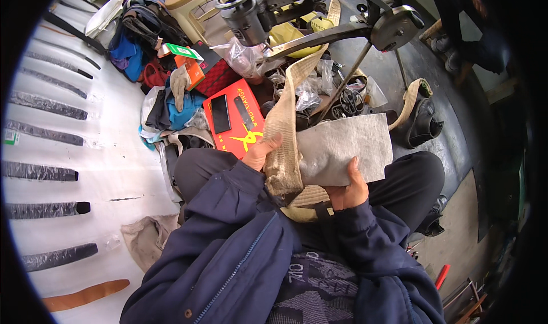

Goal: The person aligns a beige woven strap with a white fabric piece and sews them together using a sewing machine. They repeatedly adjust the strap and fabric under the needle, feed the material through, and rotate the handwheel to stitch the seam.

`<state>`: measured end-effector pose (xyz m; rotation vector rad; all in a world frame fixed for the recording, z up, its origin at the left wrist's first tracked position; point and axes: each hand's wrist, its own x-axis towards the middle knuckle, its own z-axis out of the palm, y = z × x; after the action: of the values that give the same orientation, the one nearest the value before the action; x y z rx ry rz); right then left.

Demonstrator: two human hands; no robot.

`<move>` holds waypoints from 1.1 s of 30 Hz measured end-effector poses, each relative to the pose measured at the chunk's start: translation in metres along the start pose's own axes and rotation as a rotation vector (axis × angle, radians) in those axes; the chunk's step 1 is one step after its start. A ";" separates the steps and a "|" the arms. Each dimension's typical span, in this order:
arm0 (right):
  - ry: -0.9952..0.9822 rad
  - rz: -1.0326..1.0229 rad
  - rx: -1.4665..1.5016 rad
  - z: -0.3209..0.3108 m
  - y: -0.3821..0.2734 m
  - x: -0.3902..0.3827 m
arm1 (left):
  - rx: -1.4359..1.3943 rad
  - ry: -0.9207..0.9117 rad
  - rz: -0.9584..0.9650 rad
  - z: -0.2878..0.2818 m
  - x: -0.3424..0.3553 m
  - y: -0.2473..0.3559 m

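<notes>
Your left hand (264,152) grasps the strap (290,124) and your right hand (349,190) grasps the grey sheet (348,144), thumb on its upper face. Both pieces are between your knees (197,167), the strap overlapping the sheet's left edge in view. The red box (234,118) lies just beyond your left hand; the machine (322,37) stands farther ahead.

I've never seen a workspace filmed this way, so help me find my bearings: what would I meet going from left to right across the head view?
Plastic-wrapped dark strips, crumpled beige cloth, black smartphone, left hand, right hand holding a grey sheet, black shoe.
</notes>
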<state>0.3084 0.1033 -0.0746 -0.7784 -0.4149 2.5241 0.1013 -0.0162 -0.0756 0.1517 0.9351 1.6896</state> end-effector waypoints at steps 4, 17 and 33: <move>0.094 0.027 -0.019 0.002 -0.002 -0.003 | -0.065 -0.040 0.126 0.012 0.003 0.004; -0.106 0.296 -1.365 0.006 -0.012 0.000 | -0.117 -0.147 0.209 0.019 0.006 0.017; -0.436 -0.101 -1.112 0.064 -0.021 0.067 | -0.044 -0.132 0.197 0.004 0.017 0.010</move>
<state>0.2290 0.1459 -0.0456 -0.4846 -2.0220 2.2038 0.0898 -0.0004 -0.0726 0.3312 0.8051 1.8557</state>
